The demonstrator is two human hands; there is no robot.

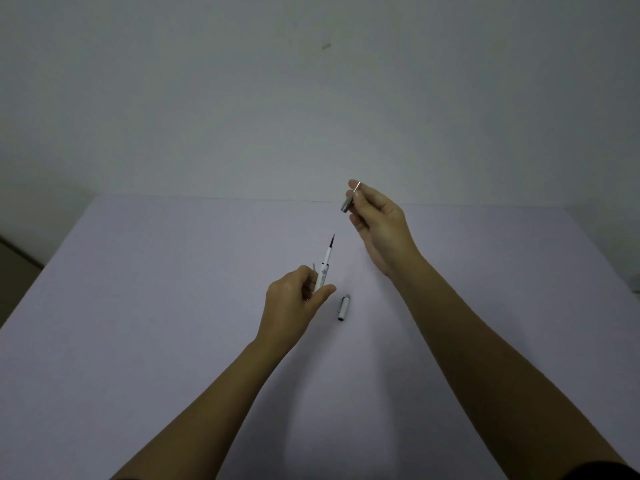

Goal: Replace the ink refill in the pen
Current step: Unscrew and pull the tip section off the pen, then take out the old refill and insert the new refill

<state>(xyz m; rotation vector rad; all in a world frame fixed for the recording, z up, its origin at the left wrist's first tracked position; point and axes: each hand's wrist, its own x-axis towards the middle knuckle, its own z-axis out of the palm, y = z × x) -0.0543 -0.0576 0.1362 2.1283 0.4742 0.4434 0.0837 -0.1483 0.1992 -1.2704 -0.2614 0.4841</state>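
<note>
My left hand (pixel 294 299) grips the white pen barrel (pixel 320 280) near its lower end, above the table. The thin refill (pixel 328 252) sticks out of the barrel, its dark tip pointing up and away from me. My right hand (pixel 379 220) is raised farther back and to the right. It pinches a small grey metal tip section (pixel 350 199) between thumb and fingers. The white pen cap (pixel 343 308) lies on the table just right of my left hand.
A pale lavender table (pixel 173 306) fills the lower view and ends at a plain grey wall (pixel 311 98). A dark strip of floor shows past the table's left edge.
</note>
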